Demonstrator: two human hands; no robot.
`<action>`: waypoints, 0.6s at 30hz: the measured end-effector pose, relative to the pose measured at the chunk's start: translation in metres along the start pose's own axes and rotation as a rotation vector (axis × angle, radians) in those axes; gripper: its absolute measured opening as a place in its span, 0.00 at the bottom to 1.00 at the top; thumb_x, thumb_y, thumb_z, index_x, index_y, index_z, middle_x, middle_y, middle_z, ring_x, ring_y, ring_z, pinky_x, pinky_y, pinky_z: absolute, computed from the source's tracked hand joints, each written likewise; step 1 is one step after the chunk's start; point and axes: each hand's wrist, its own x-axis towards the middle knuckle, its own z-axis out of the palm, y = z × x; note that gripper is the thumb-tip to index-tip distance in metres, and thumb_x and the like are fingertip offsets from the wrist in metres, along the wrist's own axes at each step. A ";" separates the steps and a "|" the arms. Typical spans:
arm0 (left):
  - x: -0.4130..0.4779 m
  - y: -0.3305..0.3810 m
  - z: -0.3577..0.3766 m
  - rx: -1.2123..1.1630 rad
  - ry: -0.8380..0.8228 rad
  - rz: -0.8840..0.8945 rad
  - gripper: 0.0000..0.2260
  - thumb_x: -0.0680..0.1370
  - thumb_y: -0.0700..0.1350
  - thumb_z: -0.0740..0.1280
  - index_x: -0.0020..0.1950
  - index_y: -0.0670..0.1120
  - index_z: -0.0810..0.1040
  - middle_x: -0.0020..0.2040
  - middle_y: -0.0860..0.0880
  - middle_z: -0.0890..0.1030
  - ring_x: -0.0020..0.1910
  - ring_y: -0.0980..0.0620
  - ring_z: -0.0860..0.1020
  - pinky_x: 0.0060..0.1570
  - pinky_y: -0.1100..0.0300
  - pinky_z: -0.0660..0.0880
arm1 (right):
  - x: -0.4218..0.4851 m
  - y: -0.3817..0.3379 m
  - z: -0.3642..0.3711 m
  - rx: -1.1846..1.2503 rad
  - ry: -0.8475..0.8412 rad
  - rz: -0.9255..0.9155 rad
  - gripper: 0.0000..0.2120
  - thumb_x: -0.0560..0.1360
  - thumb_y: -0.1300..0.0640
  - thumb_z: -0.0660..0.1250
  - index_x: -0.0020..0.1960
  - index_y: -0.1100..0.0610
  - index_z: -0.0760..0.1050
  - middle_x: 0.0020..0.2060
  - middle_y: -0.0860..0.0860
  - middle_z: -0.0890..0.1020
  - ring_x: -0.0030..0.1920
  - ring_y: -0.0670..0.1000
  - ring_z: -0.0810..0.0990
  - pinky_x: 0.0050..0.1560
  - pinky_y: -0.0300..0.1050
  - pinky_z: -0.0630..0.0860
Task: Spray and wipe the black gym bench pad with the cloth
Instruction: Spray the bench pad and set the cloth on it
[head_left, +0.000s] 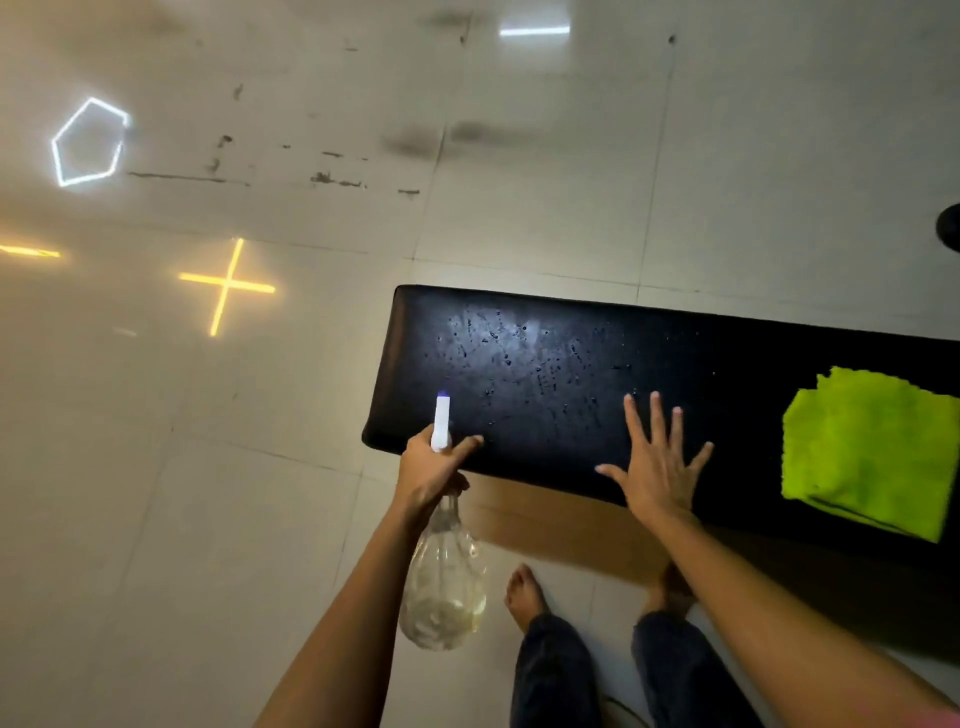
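The black bench pad (571, 358) stretches from the centre to the right edge, with spray droplets glistening on its left part. My left hand (434, 470) grips a clear spray bottle (444, 587) by the neck at the pad's near-left corner; its white nozzle (441, 422) points over the pad. My right hand (657, 465) lies flat on the pad's near edge, fingers spread, holding nothing. A folded lime-green cloth (870, 452) lies on the pad to the right, apart from my right hand.
Pale floor tiles (260, 467) surround the bench, showing reflections of a yellow cross (227, 285) and a white pentagon (89, 141). My bare feet (524, 597) and dark trouser legs stand close to the pad's near side. A dark object (949, 227) sits at the right edge.
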 end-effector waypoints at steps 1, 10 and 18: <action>0.003 -0.004 -0.001 0.004 -0.009 -0.003 0.10 0.72 0.42 0.72 0.43 0.40 0.73 0.33 0.45 0.73 0.21 0.51 0.70 0.24 0.60 0.68 | 0.001 0.003 0.004 0.009 -0.005 0.017 0.45 0.71 0.38 0.63 0.74 0.45 0.34 0.75 0.49 0.36 0.76 0.56 0.38 0.70 0.69 0.46; 0.013 -0.017 0.011 0.074 -0.014 0.059 0.13 0.71 0.41 0.72 0.35 0.41 0.69 0.27 0.47 0.69 0.20 0.49 0.68 0.25 0.59 0.68 | 0.004 0.006 0.015 0.009 0.048 0.036 0.44 0.70 0.40 0.64 0.75 0.44 0.39 0.76 0.48 0.39 0.76 0.55 0.40 0.70 0.70 0.49; -0.009 -0.015 0.074 0.273 -0.149 0.181 0.12 0.63 0.53 0.67 0.33 0.48 0.68 0.29 0.46 0.73 0.27 0.45 0.72 0.33 0.48 0.77 | -0.014 0.035 0.021 0.049 0.201 0.025 0.44 0.69 0.34 0.60 0.72 0.47 0.36 0.75 0.49 0.42 0.76 0.54 0.43 0.71 0.67 0.44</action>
